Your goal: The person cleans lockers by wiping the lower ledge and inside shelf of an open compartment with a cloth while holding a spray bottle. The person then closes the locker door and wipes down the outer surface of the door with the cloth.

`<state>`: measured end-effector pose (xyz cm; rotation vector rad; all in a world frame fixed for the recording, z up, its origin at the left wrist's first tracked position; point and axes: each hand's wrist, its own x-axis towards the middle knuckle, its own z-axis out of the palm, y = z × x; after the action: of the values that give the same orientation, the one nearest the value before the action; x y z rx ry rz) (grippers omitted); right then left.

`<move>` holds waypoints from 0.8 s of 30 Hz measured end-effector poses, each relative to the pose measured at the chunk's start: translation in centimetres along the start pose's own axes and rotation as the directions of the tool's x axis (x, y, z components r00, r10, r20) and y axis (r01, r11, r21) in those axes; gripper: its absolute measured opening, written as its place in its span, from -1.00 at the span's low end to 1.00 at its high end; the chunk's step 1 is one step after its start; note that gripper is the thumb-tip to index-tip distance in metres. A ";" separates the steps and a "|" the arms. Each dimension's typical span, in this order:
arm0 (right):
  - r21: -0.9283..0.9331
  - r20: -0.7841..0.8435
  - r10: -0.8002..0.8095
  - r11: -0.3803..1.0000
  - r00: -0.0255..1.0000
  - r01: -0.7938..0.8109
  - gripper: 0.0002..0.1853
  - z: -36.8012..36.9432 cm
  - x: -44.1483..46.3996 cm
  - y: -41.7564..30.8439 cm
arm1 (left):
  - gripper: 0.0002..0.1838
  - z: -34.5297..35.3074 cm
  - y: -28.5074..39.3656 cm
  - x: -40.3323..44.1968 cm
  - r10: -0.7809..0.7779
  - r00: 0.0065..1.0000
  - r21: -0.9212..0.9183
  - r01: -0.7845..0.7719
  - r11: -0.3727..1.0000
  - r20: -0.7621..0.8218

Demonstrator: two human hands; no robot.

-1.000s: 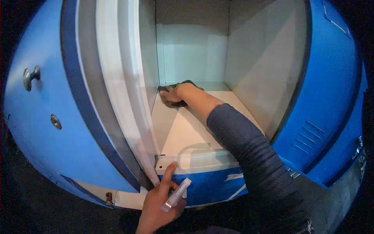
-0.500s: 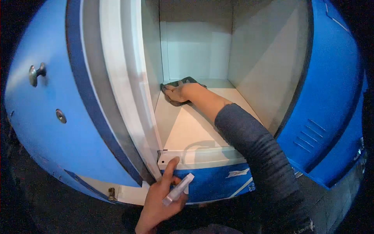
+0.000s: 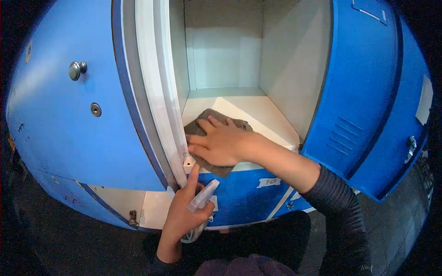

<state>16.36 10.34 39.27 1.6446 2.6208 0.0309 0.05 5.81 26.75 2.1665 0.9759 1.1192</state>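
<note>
My right hand (image 3: pixel 221 142) lies flat with fingers spread on a grey-brown cloth (image 3: pixel 209 117), pressing it against the floor of the open locker (image 3: pixel 276 115) near the front edge. The cloth's near corner hangs over the front lip. Low in the view, my left hand (image 3: pixel 182 216) is wrapped round a spray bottle (image 3: pixel 204 195) with a translucent spray head; most of its body is hidden behind the hand. The left index finger points up, close to the locker's front lip and the cloth.
A blue locker door (image 3: pixel 363 92) with vent slots stands open on the right. Another blue door (image 3: pixel 83 138) with a round metal knob (image 3: pixel 76 70) and a lock is on the left. Below are more blue locker fronts (image 3: pixel 244 198), one with a paper label (image 3: pixel 269 182).
My right hand has drawn the cloth from the back left of the locker floor to its front edge. The left hand still holds the spray bottle, and the view has shifted.
</note>
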 end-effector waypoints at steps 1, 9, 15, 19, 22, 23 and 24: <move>-0.005 -0.009 -0.030 1.000 1.000 0.030 -0.40 0.0 -0.3 0.1 | -0.05 0.0 0.0 0.0 0.010 1.000 0.018 -0.010 1.000 0.002; -0.112 0.135 0.027 0.994 0.990 -0.012 -0.45 -0.7 8.4 4.0 | -0.04 -1.0 1.7 0.6 -0.135 0.984 -0.026 0.139 0.990 0.113; 0.074 0.102 0.300 0.949 0.949 -0.307 -0.41 -0.3 17.2 9.7 | -0.04 -1.3 1.3 1.1 -0.162 0.975 0.010 0.162 0.987 0.155; 0.060 0.112 0.404 0.909 0.908 -0.412 -0.34 0.0 19.1 13.0 | -0.10 -1.3 1.5 0.7 -0.115 0.982 -0.039 0.122 0.992 0.150; 0.048 0.119 0.518 0.849 0.847 -0.526 -0.31 -0.5 18.5 15.4 | -0.18 -1.7 1.1 0.7 -0.095 0.981 -0.116 0.115 0.987 0.167; 0.083 0.063 0.610 0.786 0.790 -0.613 -0.30 -0.7 16.8 15.5 | -0.10 -2.0 1.3 1.0 -0.151 0.965 -0.113 0.178 0.977 0.216; 0.103 0.096 0.652 0.745 0.752 -0.659 -0.29 -0.9 15.6 16.5 | -0.01 -2.3 1.5 1.1 -0.206 0.942 -0.108 0.242 0.964 0.266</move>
<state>24.40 31.57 40.36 2.4881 1.8900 -0.1623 -0.87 6.01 29.51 1.9687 0.9690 0.7582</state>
